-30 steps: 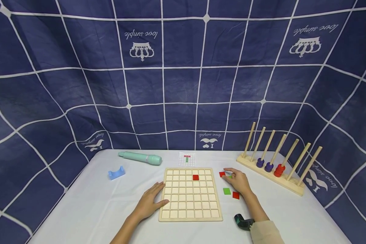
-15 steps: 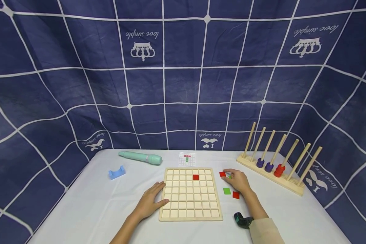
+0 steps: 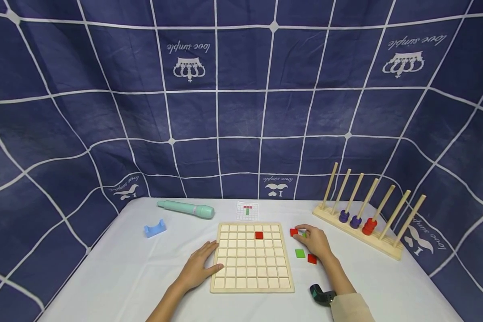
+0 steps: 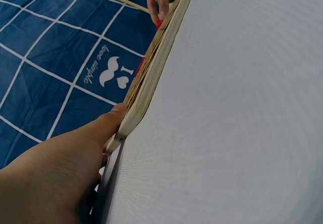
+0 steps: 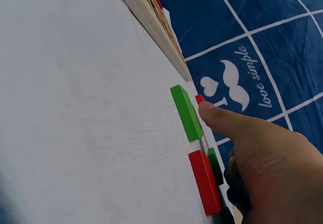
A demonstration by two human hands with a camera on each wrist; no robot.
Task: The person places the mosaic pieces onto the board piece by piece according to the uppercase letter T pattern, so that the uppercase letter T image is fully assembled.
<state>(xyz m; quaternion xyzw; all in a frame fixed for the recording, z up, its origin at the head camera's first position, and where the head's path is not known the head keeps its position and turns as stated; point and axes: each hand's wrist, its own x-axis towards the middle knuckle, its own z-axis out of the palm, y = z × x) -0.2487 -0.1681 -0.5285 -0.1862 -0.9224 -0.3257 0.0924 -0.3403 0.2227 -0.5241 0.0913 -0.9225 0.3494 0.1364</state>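
Note:
In the head view a square wooden grid board [image 3: 252, 290] lies on the white table, with one red tile [image 3: 259, 235] in an upper cell. My left hand [image 3: 195, 266] rests at its left edge, fingers straight, thumb over the rim. Right of the board, my right hand [image 3: 317, 241] pinches another red tile [image 3: 293, 232] between thumb and index finger, low at the table. Partly hidden behind those fingers is a green tile [image 3: 304, 234]. Nearer the wrist lie a green tile [image 3: 300, 253] and a red tile [image 3: 312, 259]; the right wrist view shows both this green tile [image 5: 186, 114] and this red tile [image 5: 204, 182].
A small card [image 3: 247, 211] printed with a red and green T lies behind the board. A wooden peg stand [image 3: 358, 232] with purple and red rings is at the right. At the left are a mint-green stick-shaped device [image 3: 187, 209] and a light-blue cradle [image 3: 154, 228].
The head view has tilted very slightly. Both hands stay where they were; the right fingertips have drawn only slightly closer around the red tile.

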